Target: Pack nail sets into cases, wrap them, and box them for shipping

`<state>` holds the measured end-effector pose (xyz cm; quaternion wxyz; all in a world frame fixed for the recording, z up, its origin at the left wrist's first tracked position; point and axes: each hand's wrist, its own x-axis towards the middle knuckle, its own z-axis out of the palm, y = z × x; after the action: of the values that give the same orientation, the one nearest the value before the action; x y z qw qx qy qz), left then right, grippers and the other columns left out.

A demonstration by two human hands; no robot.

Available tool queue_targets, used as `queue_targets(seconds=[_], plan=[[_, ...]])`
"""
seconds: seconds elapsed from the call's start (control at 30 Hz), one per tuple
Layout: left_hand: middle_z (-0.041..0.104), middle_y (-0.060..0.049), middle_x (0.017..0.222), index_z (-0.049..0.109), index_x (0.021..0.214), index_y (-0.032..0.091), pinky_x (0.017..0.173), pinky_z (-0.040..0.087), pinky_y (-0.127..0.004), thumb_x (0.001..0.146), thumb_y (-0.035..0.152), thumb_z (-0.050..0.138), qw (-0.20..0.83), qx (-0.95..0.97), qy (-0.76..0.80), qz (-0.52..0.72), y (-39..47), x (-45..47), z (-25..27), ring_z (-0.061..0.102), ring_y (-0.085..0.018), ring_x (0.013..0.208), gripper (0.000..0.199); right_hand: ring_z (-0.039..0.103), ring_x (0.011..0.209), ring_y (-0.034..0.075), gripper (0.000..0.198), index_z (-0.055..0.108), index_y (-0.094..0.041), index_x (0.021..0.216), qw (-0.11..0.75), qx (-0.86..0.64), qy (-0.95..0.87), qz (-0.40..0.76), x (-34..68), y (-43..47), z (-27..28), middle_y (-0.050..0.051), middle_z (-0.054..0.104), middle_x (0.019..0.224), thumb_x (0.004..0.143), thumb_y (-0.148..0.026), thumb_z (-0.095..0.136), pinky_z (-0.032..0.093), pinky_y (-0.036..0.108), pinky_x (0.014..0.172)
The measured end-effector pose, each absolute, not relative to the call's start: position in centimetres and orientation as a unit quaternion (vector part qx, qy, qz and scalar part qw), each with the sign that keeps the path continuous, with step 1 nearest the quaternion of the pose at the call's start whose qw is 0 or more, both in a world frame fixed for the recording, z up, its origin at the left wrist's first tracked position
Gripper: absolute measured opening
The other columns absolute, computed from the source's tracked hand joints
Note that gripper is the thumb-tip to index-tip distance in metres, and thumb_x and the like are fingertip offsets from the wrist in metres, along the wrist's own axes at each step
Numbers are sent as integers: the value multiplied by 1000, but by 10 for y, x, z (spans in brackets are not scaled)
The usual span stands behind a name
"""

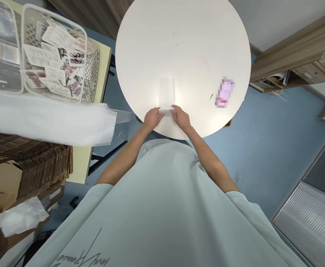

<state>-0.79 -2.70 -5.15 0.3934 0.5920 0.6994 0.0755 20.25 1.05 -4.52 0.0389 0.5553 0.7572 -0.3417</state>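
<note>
At the near edge of the round white table, my left hand (153,118) and my right hand (181,117) grip the two ends of a small white folded or rolled bundle (167,111). Fingers and thumbs are closed around it from either side. A pale, translucent sheet (166,91) lies flat on the tabletop and runs away from me, joining the bundle at its near end. It looks like thin packing film or foam, but its exact material cannot be told. Whether anything is wrapped inside the bundle is hidden.
The round table (184,22) carries a pixelated pink item (225,92) at right. On the left side table (79,170) stand a white basket (92,70) of carded items, a clear bin (1,52), white sheeting (68,124) and stacked cardboard (42,163). A wooden cabinet (292,52) stands right.
</note>
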Motion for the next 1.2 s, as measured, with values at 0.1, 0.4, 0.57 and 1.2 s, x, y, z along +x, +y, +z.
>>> queue_targets(seconds=[0.1,0.4,0.57,1.2], plan=[[79,-18,110,74,110,22,103,59,-54,111,54,59,385,541,746,45,-19,-1,-57,74,-41,113,36,80,113,31,59,50,-23,172,37,573,744,-342,198,23,-53,18,67,155,123,-52,34,69,47,98],[53,-26,171,49,170,21,131,44,-67,108,61,63,366,555,729,164,-7,12,-57,44,-48,165,76,62,152,38,55,55,-15,167,-17,565,771,-294,190,33,-58,25,60,164,120,-40,46,61,60,121],[58,-18,174,55,169,22,141,33,-61,118,43,38,388,628,653,167,-13,15,-61,45,-36,169,58,45,169,32,56,56,-12,167,21,503,805,-313,185,25,-45,22,53,177,117,-18,32,45,59,137],[68,-19,157,71,150,20,117,57,-56,105,22,54,404,654,636,69,-66,-6,-41,72,-39,135,48,65,154,36,57,63,-13,160,56,450,827,-333,219,-30,-37,23,66,165,123,-49,39,53,56,128]])
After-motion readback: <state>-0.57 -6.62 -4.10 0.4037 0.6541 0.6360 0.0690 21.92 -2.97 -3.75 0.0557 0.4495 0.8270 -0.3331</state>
